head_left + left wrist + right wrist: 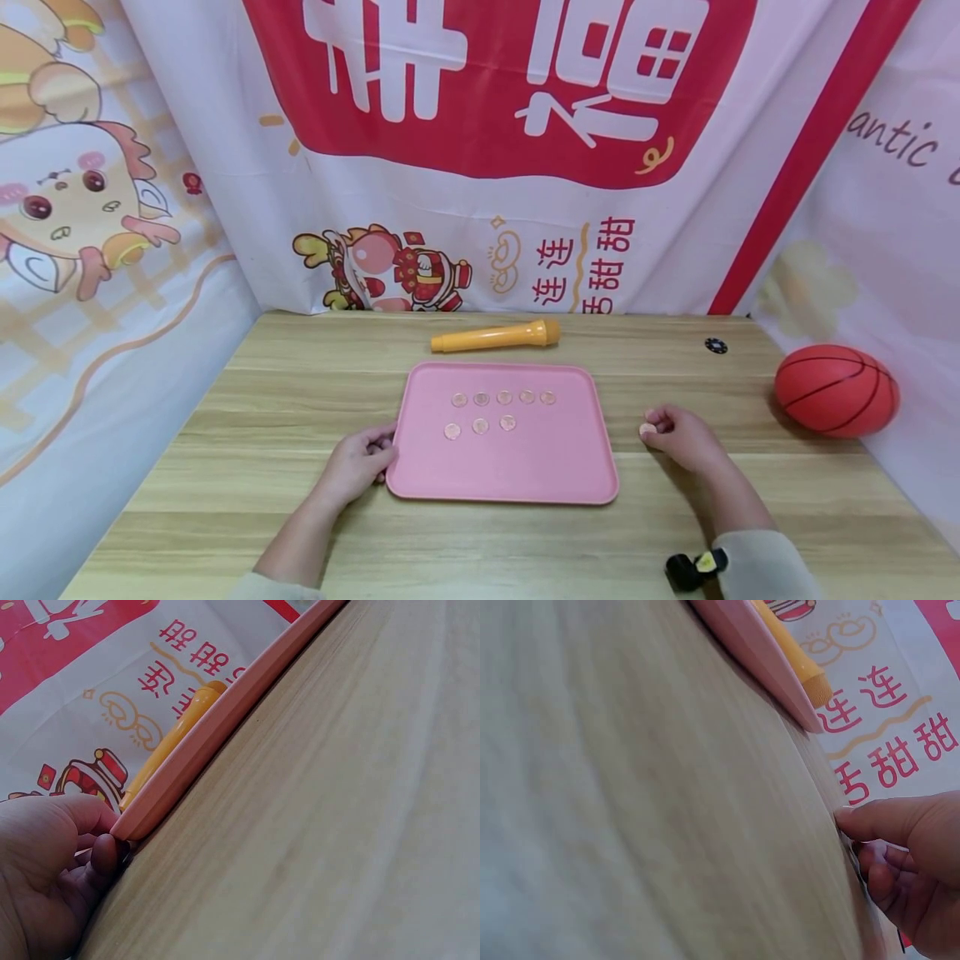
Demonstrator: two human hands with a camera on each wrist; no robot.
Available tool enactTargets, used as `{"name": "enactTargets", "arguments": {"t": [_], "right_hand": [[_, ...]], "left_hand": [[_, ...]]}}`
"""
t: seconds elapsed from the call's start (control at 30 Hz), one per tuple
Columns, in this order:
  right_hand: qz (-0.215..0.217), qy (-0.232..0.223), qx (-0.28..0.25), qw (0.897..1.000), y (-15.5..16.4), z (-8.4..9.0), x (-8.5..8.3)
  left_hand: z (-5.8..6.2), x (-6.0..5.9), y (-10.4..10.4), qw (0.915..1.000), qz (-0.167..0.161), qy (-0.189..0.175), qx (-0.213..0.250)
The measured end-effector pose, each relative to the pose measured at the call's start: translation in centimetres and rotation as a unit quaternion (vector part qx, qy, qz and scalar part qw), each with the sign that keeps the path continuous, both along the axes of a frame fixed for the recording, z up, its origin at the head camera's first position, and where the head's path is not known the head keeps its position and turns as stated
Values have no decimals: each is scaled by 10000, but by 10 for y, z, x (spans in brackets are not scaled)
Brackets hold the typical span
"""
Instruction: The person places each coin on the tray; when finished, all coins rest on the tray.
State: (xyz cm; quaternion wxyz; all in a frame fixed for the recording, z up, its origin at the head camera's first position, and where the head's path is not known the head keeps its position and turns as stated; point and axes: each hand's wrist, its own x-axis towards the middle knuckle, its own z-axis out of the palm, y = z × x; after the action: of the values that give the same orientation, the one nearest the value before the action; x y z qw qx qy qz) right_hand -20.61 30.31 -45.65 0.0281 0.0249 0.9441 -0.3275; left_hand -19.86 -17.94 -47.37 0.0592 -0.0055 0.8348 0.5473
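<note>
A pink tray [525, 475] lies flat in the middle of the wooden table [300, 392]. Several small round coins [481, 426] sit on it in two rows. My left hand [384, 450] grips the tray's left edge. In the left wrist view the left hand [112, 836] has its thumb on top of the tray's rim [225, 720] and its fingers curled beneath. My right hand [651, 427] rests on the table just right of the tray and pinches one coin [647, 429] at its fingertips. The right wrist view shows the right hand [851, 832] curled low on the wood, with the coin hidden.
An orange toy microphone [495, 336] lies behind the tray. A small black disc [716, 345] sits at the back right. An orange basketball [836, 390] rests against the right backdrop. Printed cloth walls close in the table on three sides.
</note>
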Motion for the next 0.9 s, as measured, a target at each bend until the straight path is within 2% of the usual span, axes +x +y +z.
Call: {"name": "enactTargets", "arguments": {"t": [0.13,0.27,0.4,0.57,0.7,0.9], "right_hand": [[-55,203,-204,9996,-2,-3,2],[-261,115,-954,9950,-5,-6,3],[-374,-80,-1872,9816,-10,-5,2],[-76,-122,-2638,9645,-25,0,-1],[100,-205,-2884,9572,-40,5,-2],[-228,-541,-3045,9507,-69,9,-8]], "left_hand": [[-1,-1,0,10000,10,6,38],[-3,-2,0,10000,8,23,37],[-3,-2,0,10000,13,31,9],[-3,-3,0,10000,4,43,2],[-3,-2,0,10000,-17,69,1],[-2,-2,0,10000,-26,87,36]]}}
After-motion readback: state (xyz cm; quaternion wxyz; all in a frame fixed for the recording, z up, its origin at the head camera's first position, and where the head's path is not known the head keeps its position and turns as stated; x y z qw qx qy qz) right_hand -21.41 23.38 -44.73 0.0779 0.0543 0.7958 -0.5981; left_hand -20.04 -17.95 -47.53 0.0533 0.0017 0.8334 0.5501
